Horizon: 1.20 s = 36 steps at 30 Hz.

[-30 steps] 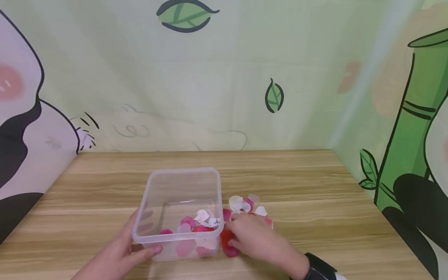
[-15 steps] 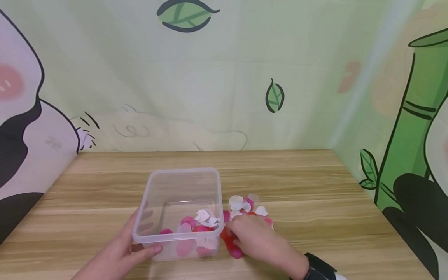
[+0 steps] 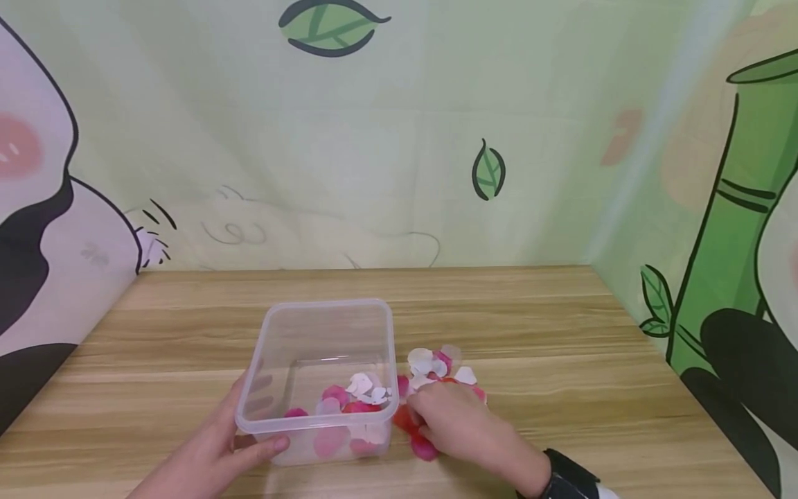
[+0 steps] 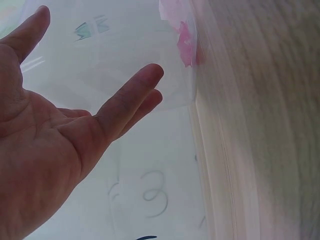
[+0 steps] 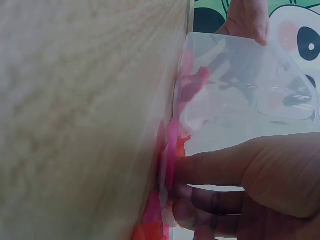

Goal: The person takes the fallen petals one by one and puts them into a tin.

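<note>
A clear plastic box [image 3: 314,360] stands on the table, with pink, red and white round paper confetti [image 3: 336,395] lying in its right part. At its left side is my left hand [image 3: 215,443], the thumb against the front wall and the fingers along the left wall. In the left wrist view those fingers [image 4: 131,95] look straight and spread. Just right of the box lies a loose heap of the same confetti [image 3: 420,361]. My right hand [image 3: 458,423] is down in this heap, pinching pieces between thumb and curled fingertips. The palm hides part of the heap.
The wood-grain table [image 3: 536,326] extends behind and to both sides of the box. A printed cloth backdrop [image 3: 399,138] with leaves, pandas and bamboo borders it. A black band [image 3: 567,475] circles my right wrist.
The right hand has shifted slightly within the heap, and the pink and red confetti at its front has slid a little to the right. Box and left hand stay put.
</note>
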Available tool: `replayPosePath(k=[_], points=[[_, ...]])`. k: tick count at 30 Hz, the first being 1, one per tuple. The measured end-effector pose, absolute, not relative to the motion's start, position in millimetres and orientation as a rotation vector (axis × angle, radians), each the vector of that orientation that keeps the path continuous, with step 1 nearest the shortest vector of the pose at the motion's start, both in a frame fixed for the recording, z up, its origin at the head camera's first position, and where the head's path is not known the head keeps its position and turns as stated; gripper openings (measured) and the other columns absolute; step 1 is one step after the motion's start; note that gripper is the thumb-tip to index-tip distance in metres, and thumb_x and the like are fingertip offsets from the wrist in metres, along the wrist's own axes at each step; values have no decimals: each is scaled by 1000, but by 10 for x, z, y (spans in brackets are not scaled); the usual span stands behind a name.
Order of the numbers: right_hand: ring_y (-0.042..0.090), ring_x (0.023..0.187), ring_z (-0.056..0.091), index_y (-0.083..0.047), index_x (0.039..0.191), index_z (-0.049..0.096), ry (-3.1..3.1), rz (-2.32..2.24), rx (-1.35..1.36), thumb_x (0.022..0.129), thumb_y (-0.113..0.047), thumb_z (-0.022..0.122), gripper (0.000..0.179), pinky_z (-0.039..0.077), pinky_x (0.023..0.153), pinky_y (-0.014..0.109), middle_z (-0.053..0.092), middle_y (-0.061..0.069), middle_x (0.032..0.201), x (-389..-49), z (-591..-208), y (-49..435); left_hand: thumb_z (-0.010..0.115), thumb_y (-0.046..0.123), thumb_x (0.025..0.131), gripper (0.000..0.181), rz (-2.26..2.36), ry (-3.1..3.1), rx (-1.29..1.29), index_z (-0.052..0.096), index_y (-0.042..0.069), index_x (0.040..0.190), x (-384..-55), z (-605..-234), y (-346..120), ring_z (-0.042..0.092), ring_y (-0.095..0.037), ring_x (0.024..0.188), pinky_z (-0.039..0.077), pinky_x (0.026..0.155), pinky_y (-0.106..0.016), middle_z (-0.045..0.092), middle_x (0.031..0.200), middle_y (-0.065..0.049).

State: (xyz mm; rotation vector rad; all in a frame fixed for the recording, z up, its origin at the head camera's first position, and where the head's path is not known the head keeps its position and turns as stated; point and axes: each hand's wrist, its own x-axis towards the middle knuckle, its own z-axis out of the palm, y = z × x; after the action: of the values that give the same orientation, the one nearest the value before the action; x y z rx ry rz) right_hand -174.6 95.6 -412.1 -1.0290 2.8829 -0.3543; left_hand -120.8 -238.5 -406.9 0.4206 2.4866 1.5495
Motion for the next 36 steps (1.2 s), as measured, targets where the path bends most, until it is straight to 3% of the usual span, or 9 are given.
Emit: replayPosePath(k=[7,15,22,27,36], points=[[8,58,44,-18,69,59,2927,-395,-1041,84,0,77,29,39,51,23,47,-12,62,-1774,-4076,985,78,24,94,101,1550,2486,423,7,32,165,-1205,-4066,-2389,35,-51,139,56,91,-44,27,160,-22],[10,69,51,-15,77,68,3022,-523,-1082,83,-6,84,19,46,60,24,58,-10,70,-1844,-3947,1057,79,21,93,102,1573,2510,476,8,28,165,-1196,-4087,-2383,40,-49,135,55,88,-37,29,158,-25],[9,67,55,-14,88,74,3162,-846,-1015,85,-7,84,13,48,59,22,65,-8,79,-1850,-3868,1074,78,27,94,100,1525,2502,406,8,32,165,-1217,-4069,-2390,38,-48,137,55,92,-46,27,160,-23],[7,69,56,-11,93,76,3199,-1091,-1159,82,-3,86,17,51,61,21,68,-6,84,-1841,-3851,1073,78,33,94,100,1483,2478,285,7,37,165,-1226,-4046,-2388,35,-49,140,52,96,-55,26,162,-21],[7,75,59,-8,98,76,3099,-1297,-1364,84,-1,84,18,54,64,22,71,-4,92,-1798,-3819,1000,77,34,94,100,1467,2465,256,6,37,165,-1232,-4040,-2393,37,-49,139,52,96,-54,24,163,-22]])
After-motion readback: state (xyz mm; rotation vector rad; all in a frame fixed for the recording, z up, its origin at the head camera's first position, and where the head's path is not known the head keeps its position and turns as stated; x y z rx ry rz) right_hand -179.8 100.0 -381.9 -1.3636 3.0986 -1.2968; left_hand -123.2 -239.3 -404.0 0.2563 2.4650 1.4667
